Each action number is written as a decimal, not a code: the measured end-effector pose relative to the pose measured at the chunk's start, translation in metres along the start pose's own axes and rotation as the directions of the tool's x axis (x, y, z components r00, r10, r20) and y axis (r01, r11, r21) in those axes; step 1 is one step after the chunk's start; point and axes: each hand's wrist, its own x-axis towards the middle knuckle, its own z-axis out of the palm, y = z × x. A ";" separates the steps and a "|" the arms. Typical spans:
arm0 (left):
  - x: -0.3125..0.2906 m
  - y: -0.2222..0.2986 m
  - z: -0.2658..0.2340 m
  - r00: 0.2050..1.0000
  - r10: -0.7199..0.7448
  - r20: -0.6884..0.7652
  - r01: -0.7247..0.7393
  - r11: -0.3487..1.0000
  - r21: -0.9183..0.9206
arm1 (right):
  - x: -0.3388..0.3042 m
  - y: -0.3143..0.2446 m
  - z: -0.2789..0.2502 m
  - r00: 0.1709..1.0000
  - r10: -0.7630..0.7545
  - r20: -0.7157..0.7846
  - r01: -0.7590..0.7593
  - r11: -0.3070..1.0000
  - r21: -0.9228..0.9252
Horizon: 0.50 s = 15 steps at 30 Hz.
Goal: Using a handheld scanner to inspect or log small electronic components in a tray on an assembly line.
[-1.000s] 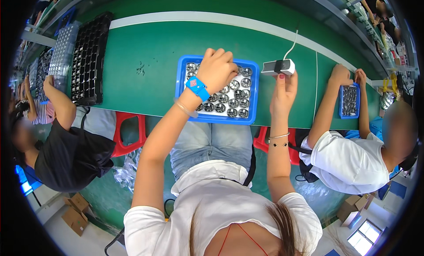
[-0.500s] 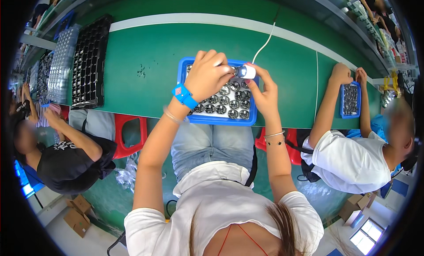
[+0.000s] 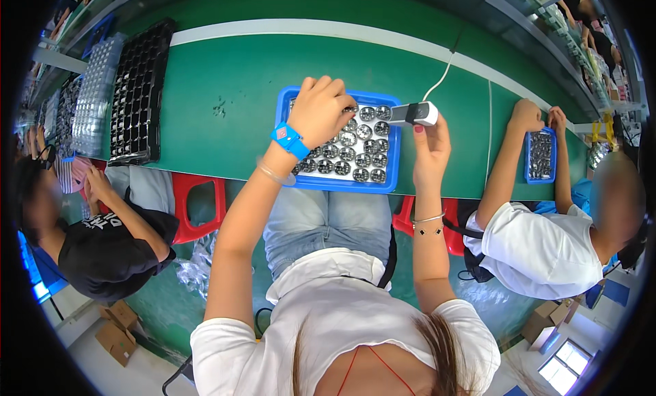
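Note:
My left hand (image 3: 320, 112), with a blue wristband, is over the left side of a blue tray (image 3: 281, 107). Its fingers are bent and closed at the tips on a round metal part (image 3: 350, 110); whether that part still rests in the tray I cannot tell. Several similar shiny round parts (image 3: 346, 139) lie in rows on the tray's white bed. Off the tray's right rim, my right hand (image 3: 432, 146) grips a white and grey handheld device (image 3: 414, 114) with a dark band and a white cable (image 3: 441, 78). The device points left, over the tray's right edge.
Black compartment trays (image 3: 142, 95) and clear plastic trays (image 3: 98, 99) stand at the left of the green table (image 3: 225, 68). Small dark bits (image 3: 219, 107) lie on it. A co-worker on the right handles another blue tray (image 3: 541, 157); another co-worker sits at left.
My right hand has moved right with the device, away from my left fingers, and turned it sideways. My left hand has lowered slightly toward the tray's parts.

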 end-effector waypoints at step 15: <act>-0.013 0.022 -0.019 0.992 0.113 -0.053 -0.120 0.981 -0.155 | -0.009 -0.009 0.014 0.952 -0.038 0.303 0.147 0.926 -0.347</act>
